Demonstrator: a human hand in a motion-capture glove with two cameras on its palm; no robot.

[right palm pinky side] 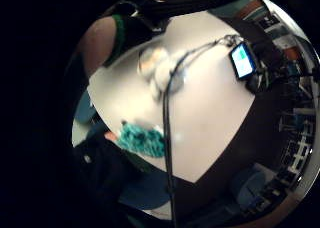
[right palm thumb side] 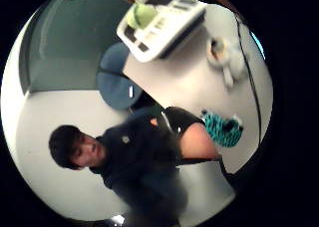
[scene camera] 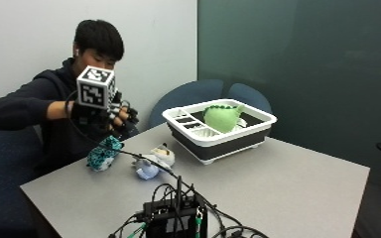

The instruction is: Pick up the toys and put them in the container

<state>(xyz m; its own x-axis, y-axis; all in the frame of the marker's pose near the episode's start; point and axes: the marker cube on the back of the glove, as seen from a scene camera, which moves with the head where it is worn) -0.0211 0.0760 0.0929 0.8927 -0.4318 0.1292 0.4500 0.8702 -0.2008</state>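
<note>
Black-gloved, the right hand is raised above the near-left part of the table, close to the person's chest, wrist lifted and palm facing down and outward over the tabletop. Its fingers look loosely curled and hold nothing that shows, though the outside view hides much of them.

Just below it lies the teal toy, which the bare left hand seems to steady from behind; in the thumb-side palm view that toy sits at the end of the bare forearm. Beside it, a little further in, rests the grey and white plush toy, touching or nearly touching a cable.

Well apart, toward the far edge, stands the white container, with 1 green toy already inside.

So 2 toys appear left. To do this step well, I judge the hand should drop straight onto the teal toy, close round its middle, and lift clear of the cable before crossing to the container.
</note>
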